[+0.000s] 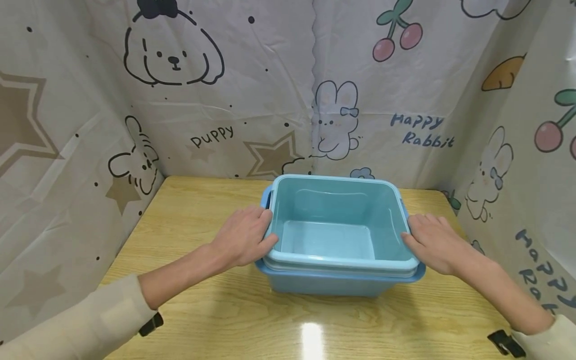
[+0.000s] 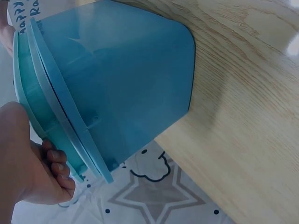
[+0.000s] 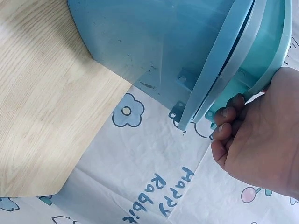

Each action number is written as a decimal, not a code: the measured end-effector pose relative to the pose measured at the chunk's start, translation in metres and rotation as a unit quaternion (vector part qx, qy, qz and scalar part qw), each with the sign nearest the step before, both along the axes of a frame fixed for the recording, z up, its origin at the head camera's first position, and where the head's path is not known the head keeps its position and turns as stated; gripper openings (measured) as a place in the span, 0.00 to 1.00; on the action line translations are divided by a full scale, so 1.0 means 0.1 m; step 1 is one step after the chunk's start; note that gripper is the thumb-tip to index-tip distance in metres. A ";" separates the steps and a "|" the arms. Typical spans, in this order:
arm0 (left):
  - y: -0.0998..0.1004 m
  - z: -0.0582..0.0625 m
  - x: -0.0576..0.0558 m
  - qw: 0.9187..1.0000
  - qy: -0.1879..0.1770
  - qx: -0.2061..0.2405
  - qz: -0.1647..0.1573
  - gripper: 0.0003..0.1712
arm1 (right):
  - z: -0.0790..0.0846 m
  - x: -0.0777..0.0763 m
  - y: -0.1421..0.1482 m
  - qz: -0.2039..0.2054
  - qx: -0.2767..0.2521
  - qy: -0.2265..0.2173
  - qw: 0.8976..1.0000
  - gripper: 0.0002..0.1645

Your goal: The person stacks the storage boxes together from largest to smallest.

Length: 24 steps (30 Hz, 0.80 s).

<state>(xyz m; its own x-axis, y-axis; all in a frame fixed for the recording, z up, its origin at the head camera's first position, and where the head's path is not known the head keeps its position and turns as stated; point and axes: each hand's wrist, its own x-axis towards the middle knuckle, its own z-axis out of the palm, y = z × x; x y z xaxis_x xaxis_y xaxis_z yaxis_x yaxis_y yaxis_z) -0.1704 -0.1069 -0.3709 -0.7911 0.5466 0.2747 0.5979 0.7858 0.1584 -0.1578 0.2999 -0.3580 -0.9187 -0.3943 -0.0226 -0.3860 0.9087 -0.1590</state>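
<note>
A light teal plastic bin (image 1: pixel 330 237) sits nested inside a larger blue bin (image 1: pixel 324 285) on the wooden table. Between their rims another pale blue rim (image 3: pixel 230 65) shows in the right wrist view. My left hand (image 1: pixel 246 236) grips the teal bin's left rim, thumb on top, and its fingers curl beneath the rim in the left wrist view. On the opposite side my right hand (image 1: pixel 434 242) holds the right rim the same way, with curled fingers (image 3: pixel 226 123) under it. The teal bin's inside, seen from above, holds nothing visible.
The wooden table (image 1: pixel 193 310) reaches back to a printed cloth wall (image 1: pixel 270 100) with cartoon animals and stars. Similar cloth hangs at the left and right sides. The bins stand near the table's back, right of its middle.
</note>
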 end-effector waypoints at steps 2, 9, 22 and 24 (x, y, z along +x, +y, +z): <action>0.01 0.00 0.00 1.000 -0.004 -0.001 0.001 0.12 | 0.00 0.00 0.01 0.000 -0.001 -0.002 1.000 0.11; 0.01 -0.01 -0.02 1.000 -0.029 0.005 0.004 0.11 | 0.00 0.00 0.04 0.003 -0.005 -0.004 1.000 0.12; -0.04 0.01 -0.06 0.999 -0.032 -0.030 0.014 0.18 | -0.02 -0.04 0.07 0.005 -0.037 -0.016 0.999 0.19; -0.06 0.00 -0.07 0.999 -0.026 -0.032 0.025 0.20 | -0.02 -0.05 0.06 0.005 -0.039 -0.020 0.999 0.19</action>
<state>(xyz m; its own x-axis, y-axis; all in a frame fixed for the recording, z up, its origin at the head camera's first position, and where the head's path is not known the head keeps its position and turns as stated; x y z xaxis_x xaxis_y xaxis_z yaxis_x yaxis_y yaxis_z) -0.1774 -0.1125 -0.3707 -0.8303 0.5211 0.1979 0.5497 0.8242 0.1360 -0.1624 0.3064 -0.3595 -0.9134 -0.4061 -0.0284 -0.3876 0.8888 -0.2445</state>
